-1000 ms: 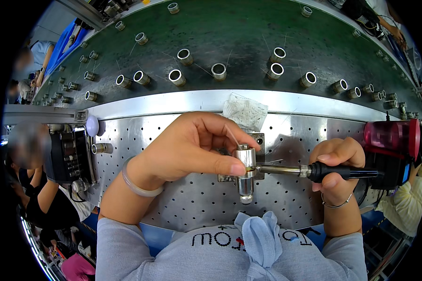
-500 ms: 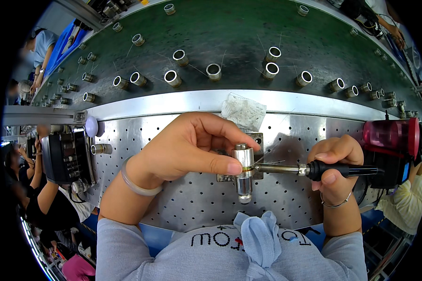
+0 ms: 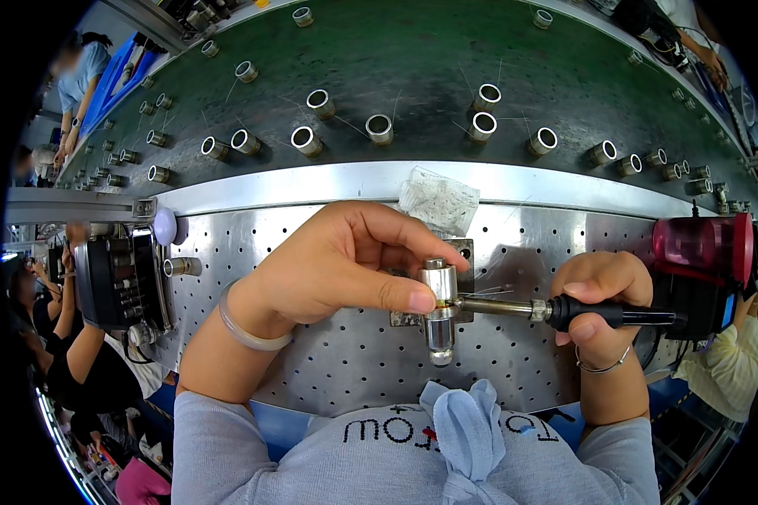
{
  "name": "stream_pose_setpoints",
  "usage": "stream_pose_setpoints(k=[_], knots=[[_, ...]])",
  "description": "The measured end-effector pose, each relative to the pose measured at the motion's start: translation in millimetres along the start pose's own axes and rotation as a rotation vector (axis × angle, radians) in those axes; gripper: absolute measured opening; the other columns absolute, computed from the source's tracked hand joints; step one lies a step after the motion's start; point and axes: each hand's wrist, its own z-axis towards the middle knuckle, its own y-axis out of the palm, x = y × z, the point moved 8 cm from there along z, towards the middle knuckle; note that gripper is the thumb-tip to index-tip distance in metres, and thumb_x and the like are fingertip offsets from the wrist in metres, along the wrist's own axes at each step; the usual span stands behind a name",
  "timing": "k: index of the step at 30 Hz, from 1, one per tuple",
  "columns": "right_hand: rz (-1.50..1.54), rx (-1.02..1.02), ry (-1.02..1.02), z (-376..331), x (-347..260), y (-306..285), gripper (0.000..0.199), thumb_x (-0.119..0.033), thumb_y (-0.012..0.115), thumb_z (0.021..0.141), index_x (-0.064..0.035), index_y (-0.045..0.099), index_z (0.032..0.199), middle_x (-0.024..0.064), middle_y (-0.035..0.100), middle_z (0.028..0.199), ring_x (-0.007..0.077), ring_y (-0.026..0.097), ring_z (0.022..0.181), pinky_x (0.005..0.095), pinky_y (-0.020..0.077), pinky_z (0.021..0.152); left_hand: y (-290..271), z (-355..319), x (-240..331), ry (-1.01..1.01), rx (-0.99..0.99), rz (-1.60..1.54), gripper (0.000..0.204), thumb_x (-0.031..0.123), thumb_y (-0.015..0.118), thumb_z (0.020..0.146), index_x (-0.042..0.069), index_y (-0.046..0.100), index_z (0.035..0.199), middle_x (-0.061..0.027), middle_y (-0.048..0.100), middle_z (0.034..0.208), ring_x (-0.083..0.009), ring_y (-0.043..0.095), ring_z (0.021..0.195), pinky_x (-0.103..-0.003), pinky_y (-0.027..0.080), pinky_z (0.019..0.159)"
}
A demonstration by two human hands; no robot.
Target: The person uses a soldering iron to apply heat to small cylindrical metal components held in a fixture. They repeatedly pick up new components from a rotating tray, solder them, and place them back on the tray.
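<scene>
My left hand (image 3: 354,261) pinches a shiny metal cylinder (image 3: 437,286), thumb on its near left side and fingers curled behind it. The cylinder stands over a small metal block fixture (image 3: 467,261), with a narrower rounded end pointing toward me. From the right, my right hand (image 3: 602,299) grips a soldering iron (image 3: 568,312) by its black handle. Its metal barrel lies nearly level, and the tip touches or nearly touches the middle of the cylinder. Thin wires stick out to the right there. The exact contact point is too small to make out.
A perforated metal worktop (image 3: 345,362) lies under my hands. Beyond it, a green conveyor belt (image 3: 396,50) carries several metal rings. A greyish wipe (image 3: 439,200) lies behind the fixture. A pink transparent container (image 3: 699,248) stands right; a black device (image 3: 109,282) and loose metal tube (image 3: 182,267) are left.
The soldering iron has shifted slightly, its handle end now a little nearer me, and my right-hand fingers have adjusted on it. My left hand and the cylinder have hardly moved. The rings have drifted slightly left.
</scene>
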Motion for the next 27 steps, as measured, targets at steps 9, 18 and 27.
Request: stream_pose_setpoints(k=[9, 18, 27], knots=[[-0.032, -0.103, -0.081, 3.6, -8.4, 9.0, 0.026, 0.002, 0.074, 0.065, 0.0009, 0.06, 0.087, 0.0091, 0.058, 0.064, 0.0168, 0.055, 0.05, 0.0259, 0.0414, 0.047, -0.3, -0.3, -0.3, -0.002, 0.003, 0.001, 0.042, 0.004, 0.076, 0.065, -0.007, 0.061, 0.103, -0.0094, 0.062, 0.088, -0.0146, 0.06, 0.081, -0.024, 0.047, 0.075], [-0.009, -0.029, -0.077, 1.3, -8.1, 3.7, 0.026, -0.001, 0.076, 0.065, 0.0013, 0.059, 0.086, 0.0093, 0.059, 0.065, 0.0162, 0.055, 0.052, 0.0255, 0.0422, 0.049, 0.9, -1.6, 2.9, 0.007, 0.024, 0.054, 0.042, 0.002, 0.074, 0.066, -0.008, 0.061, 0.104, -0.009, 0.061, 0.089, -0.0149, 0.059, 0.082, -0.025, 0.047, 0.078], [-0.008, -0.015, -0.035, 0.3, -3.0, 0.8, 0.027, 0.0, 0.076, 0.062, 0.0016, 0.06, 0.083, 0.0099, 0.061, 0.069, 0.0158, 0.056, 0.056, 0.0246, 0.0434, 0.053, 0.9, -1.9, 3.4, -0.002, 0.02, 0.076, 0.041, 0.003, 0.074, 0.066, -0.007, 0.061, 0.104, -0.009, 0.062, 0.089, -0.0147, 0.059, 0.083, -0.026, 0.047, 0.079]])
